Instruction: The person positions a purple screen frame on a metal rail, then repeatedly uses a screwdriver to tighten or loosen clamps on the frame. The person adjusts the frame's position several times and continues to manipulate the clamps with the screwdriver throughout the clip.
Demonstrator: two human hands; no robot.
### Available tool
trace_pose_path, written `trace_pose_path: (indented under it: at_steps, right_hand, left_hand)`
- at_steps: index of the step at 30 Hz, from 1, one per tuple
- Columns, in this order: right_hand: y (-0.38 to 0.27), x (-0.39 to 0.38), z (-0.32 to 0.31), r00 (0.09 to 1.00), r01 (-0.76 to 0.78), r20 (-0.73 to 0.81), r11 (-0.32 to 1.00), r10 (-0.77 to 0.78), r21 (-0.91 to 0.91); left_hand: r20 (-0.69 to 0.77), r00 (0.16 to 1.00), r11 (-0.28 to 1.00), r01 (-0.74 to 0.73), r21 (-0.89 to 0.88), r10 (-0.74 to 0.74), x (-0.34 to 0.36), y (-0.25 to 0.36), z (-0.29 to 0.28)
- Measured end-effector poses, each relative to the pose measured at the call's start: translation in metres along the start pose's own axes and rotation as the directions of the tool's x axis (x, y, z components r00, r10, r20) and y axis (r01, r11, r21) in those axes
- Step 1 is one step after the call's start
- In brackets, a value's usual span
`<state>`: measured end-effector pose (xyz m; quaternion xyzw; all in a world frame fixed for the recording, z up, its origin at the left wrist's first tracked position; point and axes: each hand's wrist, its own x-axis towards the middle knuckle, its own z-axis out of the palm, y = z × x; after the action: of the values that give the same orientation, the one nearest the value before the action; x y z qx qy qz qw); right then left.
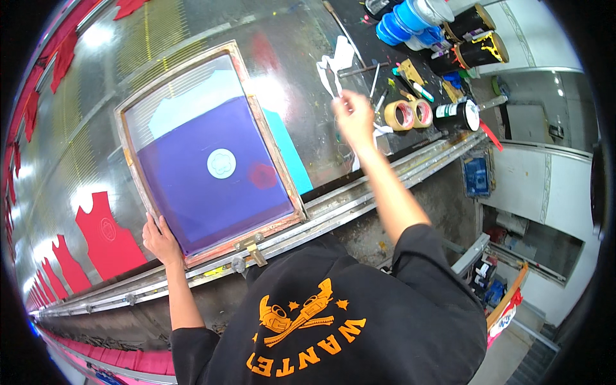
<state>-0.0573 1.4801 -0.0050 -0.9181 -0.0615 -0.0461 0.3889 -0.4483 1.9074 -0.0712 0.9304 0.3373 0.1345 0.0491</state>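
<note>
A wood-edged printing screen (239,54) lies on the long table, its mesh mostly purple with a pale round patch showing a flower-like outline. Under it, a light blue fabric piece (289,151) sticks out on the right side. My left hand (162,240) grips the screen's frame at the near left corner. Beyond the screen's right side, my right hand (353,119) is closed in a pinch on a white strip (326,70), which loops away from me toward a white piece (344,52) on the table. Whether the strip is cloth or paper I cannot make out.
Red cut fabric pieces (109,234) lie in a row at left. On the right are tape rolls (399,115), a black jar (457,116), pens and stained paint tubs (480,51). A metal rail (333,208) with a clamp (250,249) runs along the near edge.
</note>
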Motion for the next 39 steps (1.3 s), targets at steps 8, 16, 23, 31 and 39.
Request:
trace_pose_path:
  at_steps: [8,16,23,31,39]
  right_hand:
    - [0.125,0.186,-0.006,0.959,0.28,0.21,0.778,-0.192,-0.563]
    - [0.157,0.276,0.012,0.837,0.381,0.547,0.688,0.028,-0.617]
    - [0.175,0.315,-0.035,0.749,-0.522,0.61,0.796,0.257,0.306]
    - [0.09,0.231,-0.055,0.758,-0.536,0.651,0.553,-0.017,0.638]
    - [0.007,0.099,-0.122,0.817,-0.34,0.518,0.514,-0.252,0.787]
  left_hand:
    - [0.005,0.999,0.987,-0.042,-0.152,0.043,-0.032,0.067,-0.069]
    - [0.256,0.953,0.911,-0.044,-0.41,0.161,-0.108,0.148,-0.083]
    - [0.314,0.931,0.898,-0.03,-0.44,0.185,-0.114,0.148,-0.072]
    - [0.287,0.939,0.953,-0.105,-0.283,0.188,-0.125,0.175,-0.072]
    - [0.353,0.919,0.935,-0.041,-0.351,0.174,-0.124,0.161,-0.075]
